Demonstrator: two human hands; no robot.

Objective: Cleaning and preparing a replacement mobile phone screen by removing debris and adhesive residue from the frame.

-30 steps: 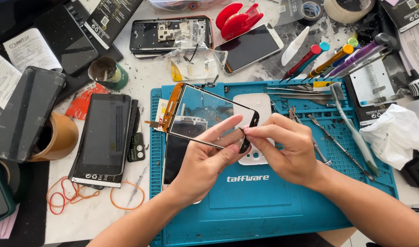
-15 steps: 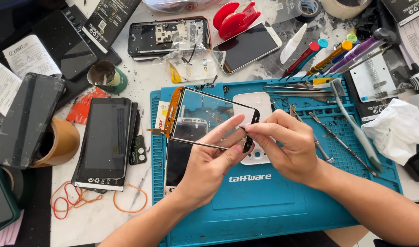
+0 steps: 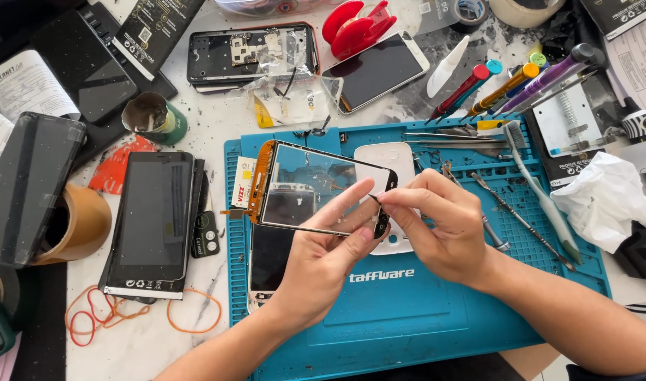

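Observation:
My left hand grips a clear glass touch panel with a black border and an orange flex strip along its left edge, holding it tilted above the blue work mat. My right hand pinches at the panel's right end with thumb and forefinger. Under the panel a phone lies face up on the mat, and a white phone cover lies just behind my fingers.
A black phone lies left of the mat beside orange rubber bands. Screwdrivers, tweezers and a toothbrush lie at the mat's right and back. Crumpled white tissue sits far right. More phones, tape rolls and a red tool crowd the back.
The view has drifted slightly, and the panel has tilted a little in my left hand. Both hands keep their hold at the panel's right end.

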